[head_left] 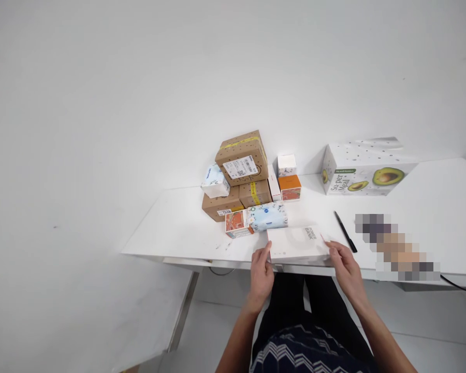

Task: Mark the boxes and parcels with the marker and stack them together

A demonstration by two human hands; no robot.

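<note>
A white power bank box, printed "POWER BANK" near its right end, is held between both hands at the table's front edge. My left hand grips its left end, the fingers curled against the side. On the right end, my right hand has thumb and fingers closed on the corner. Just behind the box lies a light blue floral pack. An orange-and-white small box sits left of that pack. To the right of my right hand, a black pen rests on the tabletop.
Behind stand stacked brown cardboard boxes, a blue-white pack, an orange box and a small white box. A large avocado-printed carton is at the back right. A pixelated patch covers something right of the pen. The white table meets the wall.
</note>
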